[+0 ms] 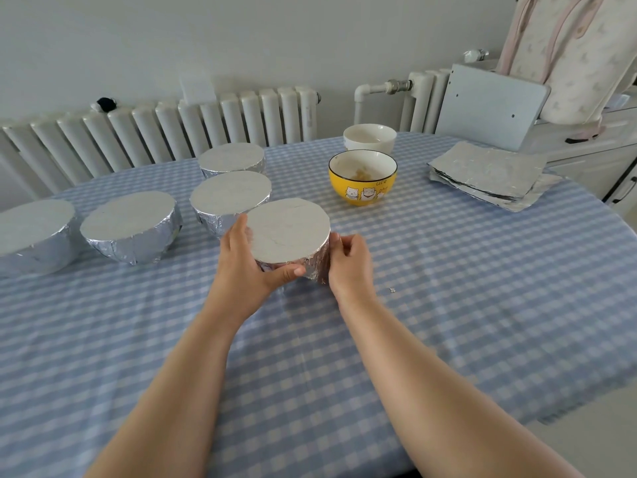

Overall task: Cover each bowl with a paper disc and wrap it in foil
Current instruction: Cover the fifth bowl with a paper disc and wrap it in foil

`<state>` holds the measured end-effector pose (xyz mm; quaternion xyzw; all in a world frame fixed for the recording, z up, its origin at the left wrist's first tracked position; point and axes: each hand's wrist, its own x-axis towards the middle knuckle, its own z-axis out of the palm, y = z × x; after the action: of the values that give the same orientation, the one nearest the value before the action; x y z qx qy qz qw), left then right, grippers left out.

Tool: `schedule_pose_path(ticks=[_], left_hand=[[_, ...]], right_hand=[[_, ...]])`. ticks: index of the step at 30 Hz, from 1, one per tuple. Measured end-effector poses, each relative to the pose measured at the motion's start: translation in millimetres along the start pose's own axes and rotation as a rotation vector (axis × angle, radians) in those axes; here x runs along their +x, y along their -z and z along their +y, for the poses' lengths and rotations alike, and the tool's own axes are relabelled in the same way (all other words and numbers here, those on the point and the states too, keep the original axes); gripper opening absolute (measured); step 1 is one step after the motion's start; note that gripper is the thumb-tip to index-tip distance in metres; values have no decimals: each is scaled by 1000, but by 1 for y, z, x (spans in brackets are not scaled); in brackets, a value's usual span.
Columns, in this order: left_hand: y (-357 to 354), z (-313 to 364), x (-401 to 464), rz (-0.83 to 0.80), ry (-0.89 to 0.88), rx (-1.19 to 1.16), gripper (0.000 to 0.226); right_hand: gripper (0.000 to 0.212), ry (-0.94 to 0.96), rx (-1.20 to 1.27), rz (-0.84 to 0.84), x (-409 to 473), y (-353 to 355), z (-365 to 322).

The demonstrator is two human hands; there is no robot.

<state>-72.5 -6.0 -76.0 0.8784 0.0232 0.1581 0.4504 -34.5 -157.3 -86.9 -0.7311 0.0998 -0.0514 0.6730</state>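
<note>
The foil-covered bowl (289,232) is being squeezed by the left hand (253,262) and right hand (350,262), fingers curled around it, probably so the foil is being pressed snug.

One view only — the camera sits on my head, looking forward and down along both my forearms at the table (448,270). It is wide-angle: near edges bend. My hands sit close, mid-frame; beyond them the view reaches the radiator (206,122) and wall — the far side of the room.
</note>
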Motion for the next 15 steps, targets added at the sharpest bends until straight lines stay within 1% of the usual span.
schedule_pose_path(ticks=[2, 5, 8, 13, 15], left_hand=[[-2, -2, 0, 38, -10, -29, 135], [-5, -4, 1, 79, 5, -73, 126], [-8, -5, 1, 87, 33, -99, 120], [-9, -6, 1, 90, 38, -116, 116], [-9, -6, 1, 90, 40, -124, 115]], right_hand=[[22, 7, -12, 45, 1, -4, 0], [20, -14, -9, 68, 2, -7, -2], [16, -45, 2, 83, 2, -9, -4], [9, -113, 89, 93, 1, -10, -8], [9, -119, 95, 90, 0, -11, -9]])
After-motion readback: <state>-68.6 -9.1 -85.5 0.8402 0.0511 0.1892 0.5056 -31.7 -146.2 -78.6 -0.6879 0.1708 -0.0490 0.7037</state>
